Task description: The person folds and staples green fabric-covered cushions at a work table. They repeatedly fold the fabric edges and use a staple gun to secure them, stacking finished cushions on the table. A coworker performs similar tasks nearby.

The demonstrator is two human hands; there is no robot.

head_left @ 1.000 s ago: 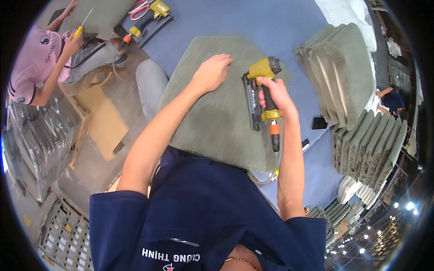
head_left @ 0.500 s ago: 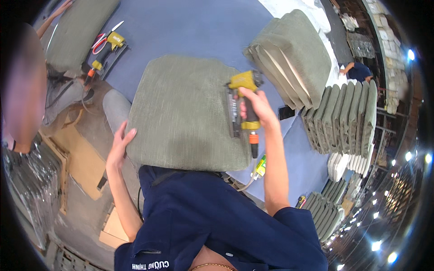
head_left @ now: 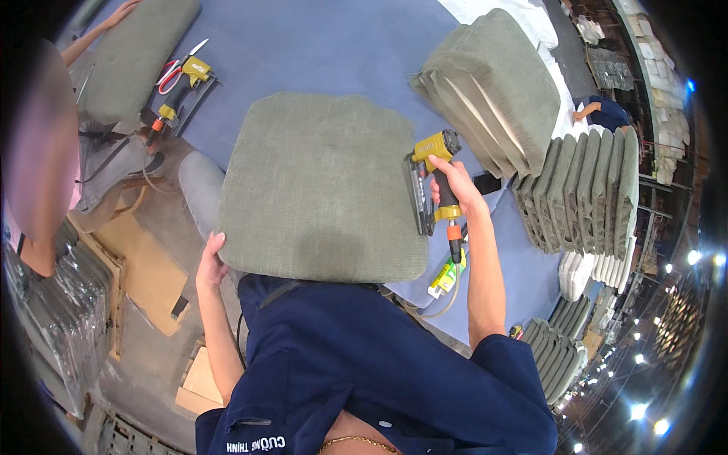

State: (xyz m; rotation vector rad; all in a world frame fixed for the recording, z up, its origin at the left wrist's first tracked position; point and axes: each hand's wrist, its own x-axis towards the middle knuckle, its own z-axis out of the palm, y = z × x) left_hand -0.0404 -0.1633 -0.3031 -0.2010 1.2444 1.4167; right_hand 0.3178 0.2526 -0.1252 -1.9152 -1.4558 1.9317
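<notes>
The right hand (head_left: 459, 186) is wrapped around the black handle of a yellow-and-black pneumatic stapler (head_left: 434, 152), its fingers closed on the grip. The left hand (head_left: 213, 262) is at the near left corner of a grey-green fabric seat cushion (head_left: 326, 189), thumb showing at the edge; its other fingers are mostly hidden, so how far they are open and whether they grip cannot be told. The cushion lies flat between the two hands, most of it farther from the body than the left hand, its near edge by the person's navy shirt (head_left: 364, 341). The stapler stands at the cushion's right edge; whether they touch is unclear.

Just below the right hand, an orange coupling (head_left: 454, 233) joins the stapler to an air hose (head_left: 457, 282), beside a green-and-yellow packet (head_left: 444, 279). A dark phone (head_left: 487, 183) lies just right of that hand. Farther right stands a row of cushions (head_left: 580, 189); beyond the hand leans a stack of fabric-covered pieces (head_left: 500, 83).

Well beyond the left hand, on the blue tabletop (head_left: 334, 45), are a second stapler (head_left: 197, 70) and red-handled scissors (head_left: 168, 78). Farther still, a co-worker's hand (head_left: 123, 11) rests at another cushion (head_left: 144, 53).
</notes>
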